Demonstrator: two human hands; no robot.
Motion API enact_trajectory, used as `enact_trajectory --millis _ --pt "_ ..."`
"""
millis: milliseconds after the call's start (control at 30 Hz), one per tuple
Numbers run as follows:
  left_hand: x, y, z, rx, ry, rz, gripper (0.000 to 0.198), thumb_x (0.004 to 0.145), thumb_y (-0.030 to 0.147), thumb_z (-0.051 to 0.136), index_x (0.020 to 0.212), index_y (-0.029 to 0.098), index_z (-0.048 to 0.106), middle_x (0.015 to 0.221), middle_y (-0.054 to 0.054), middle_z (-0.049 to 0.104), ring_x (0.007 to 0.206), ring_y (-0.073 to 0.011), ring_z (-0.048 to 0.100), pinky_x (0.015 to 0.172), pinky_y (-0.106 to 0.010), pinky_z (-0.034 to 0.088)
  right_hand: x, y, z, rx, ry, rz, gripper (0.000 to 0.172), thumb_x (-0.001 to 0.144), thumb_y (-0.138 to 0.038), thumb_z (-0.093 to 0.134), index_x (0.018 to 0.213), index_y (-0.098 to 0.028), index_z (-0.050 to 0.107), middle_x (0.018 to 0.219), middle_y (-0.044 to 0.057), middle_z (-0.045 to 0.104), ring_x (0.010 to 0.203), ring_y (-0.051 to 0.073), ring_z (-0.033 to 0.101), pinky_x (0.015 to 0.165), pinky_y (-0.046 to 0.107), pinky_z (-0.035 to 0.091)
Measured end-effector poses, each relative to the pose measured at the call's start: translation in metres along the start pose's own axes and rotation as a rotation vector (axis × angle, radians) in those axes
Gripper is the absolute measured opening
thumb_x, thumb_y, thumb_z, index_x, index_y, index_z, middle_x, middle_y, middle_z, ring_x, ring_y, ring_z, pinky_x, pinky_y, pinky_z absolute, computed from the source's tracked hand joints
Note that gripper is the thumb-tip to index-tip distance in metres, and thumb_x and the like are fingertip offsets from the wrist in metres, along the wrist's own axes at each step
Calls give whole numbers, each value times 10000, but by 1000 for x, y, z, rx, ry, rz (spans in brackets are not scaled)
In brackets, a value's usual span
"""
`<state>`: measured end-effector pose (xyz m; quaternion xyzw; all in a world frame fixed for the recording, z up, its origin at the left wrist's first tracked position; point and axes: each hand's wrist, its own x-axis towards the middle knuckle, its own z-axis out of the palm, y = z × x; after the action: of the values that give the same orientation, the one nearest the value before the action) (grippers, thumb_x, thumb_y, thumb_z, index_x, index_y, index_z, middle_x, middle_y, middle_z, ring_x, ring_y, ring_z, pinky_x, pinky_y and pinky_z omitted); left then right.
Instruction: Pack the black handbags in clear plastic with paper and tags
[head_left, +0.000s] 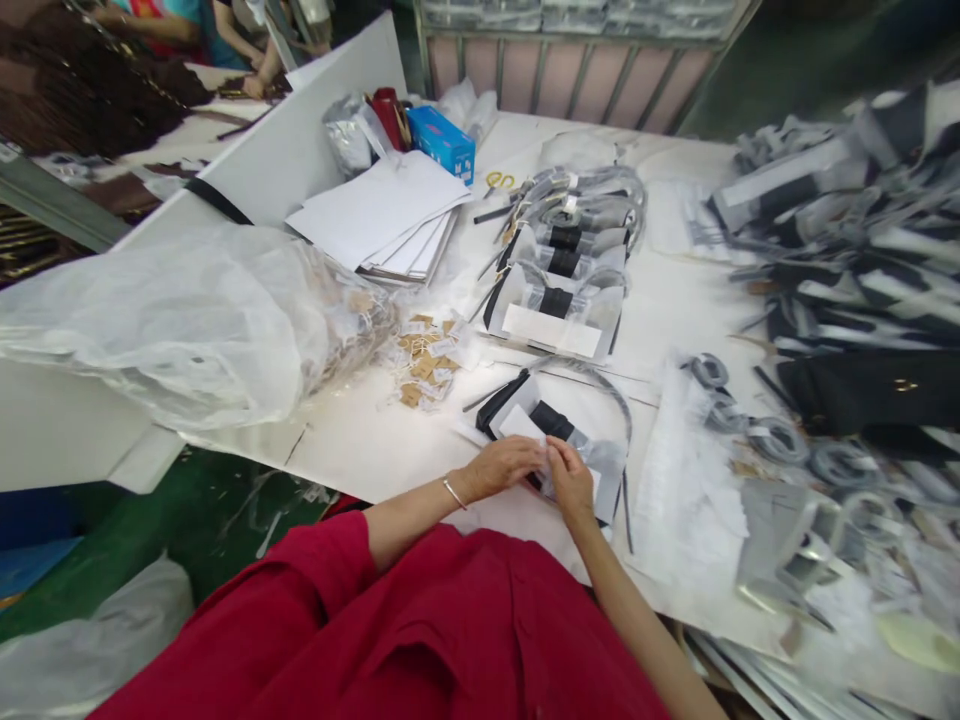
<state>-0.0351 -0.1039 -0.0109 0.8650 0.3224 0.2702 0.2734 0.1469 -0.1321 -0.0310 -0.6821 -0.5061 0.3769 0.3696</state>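
Observation:
Right in front of me on the white table lies a black bag (556,416) with pale wrapping and a white card, its grey-wrapped strap (592,372) curving behind and to the right. My left hand (508,466) and my right hand (570,478) meet over its near side. Fingertips of both are pinched together at a small whitish piece, too blurred to name. Beyond stands a row of similar wrapped bags (555,310) with straps. To the left lies a pile of brown tags (426,362) with white strings.
A large clear plastic sack (202,320) bulges at the left. Behind it are white paper sheets (382,205) and a blue box (442,143). On the right are heaped wrapped straps and bags (847,220), coiled straps (776,440) and thin white sheets (679,500). Other people's arms (251,60) show at upper left.

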Motion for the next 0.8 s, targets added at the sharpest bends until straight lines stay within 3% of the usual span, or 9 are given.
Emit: enact_trajectory --millis 100,167,267,333,400,500,600,700,800 --pt "-23 -14 -44 50 246 -224 204 941 207 537 1120 217 635 1204 -88 644 1202 -200 556 1036 -390 461 -1 -5 3 -192 -33 -176 490 884 -559 485 1107 -172 687 1204 148 656 1156 279 575 1055 496 409" --pt "-41 -25 -65 62 269 -375 272 905 196 580 1175 221 599 1217 -89 619 1195 -222 549 1045 -420 451 -5 -12 12 -338 -33 -273 554 896 -581 474 1220 -160 631 1319 175 586 1239 295 519 1071 510 391" --pt "-56 -38 -74 36 20 -547 451 835 193 649 1270 208 532 1229 -86 601 1160 -232 560 1031 -394 460 -13 -26 33 -539 -65 -344 612 920 -567 458 1383 -169 488 1451 181 477 1351 316 416 1098 547 337" --pt "-56 -43 -71 54 -156 -657 543 816 217 667 1327 191 484 1254 -90 590 1160 -232 559 1031 -370 453 -19 -34 46 -641 -66 -330 619 943 -534 429 1442 -170 402 1476 183 450 1388 326 371 1112 588 283" --pt "-51 -48 -67 80 -258 -744 553 819 257 669 1331 171 480 1244 -102 596 1142 -241 571 1003 -365 465 -24 -39 56 -707 -48 -299 618 958 -497 406 1476 -168 336 1491 187 431 1406 325 346 1119 605 248" --pt "-42 -54 -68 90 -364 -759 414 790 329 706 1164 180 609 1157 -107 633 1085 -279 598 896 -375 509 -28 -42 61 -755 -31 -274 618 960 -451 403 1500 -175 284 1516 179 399 1423 311 318 1126 582 243" --pt "-37 -59 -75 98 -463 -711 347 699 325 790 1006 216 671 1117 -94 654 1109 -302 588 884 -363 500 -28 -45 61 -777 -32 -253 628 953 -434 418 1510 -188 264 1529 168 383 1426 302 311 1129 567 244" --pt "-34 -60 -81 94 -504 -683 319 735 298 760 1032 233 661 1055 -74 687 1072 -278 620 878 -340 494 -27 -48 62 -790 -36 -216 641 948 -442 434 1514 -198 258 1531 159 382 1420 302 319 1127 567 246" --pt "-26 -62 -80 77 -491 -698 317 815 378 681 1093 233 630 1010 -62 710 990 -253 662 825 -315 504 -27 -50 63 -792 -38 -204 664 942 -475 446 1519 -207 253 1532 156 382 1418 310 321 1124 568 251"
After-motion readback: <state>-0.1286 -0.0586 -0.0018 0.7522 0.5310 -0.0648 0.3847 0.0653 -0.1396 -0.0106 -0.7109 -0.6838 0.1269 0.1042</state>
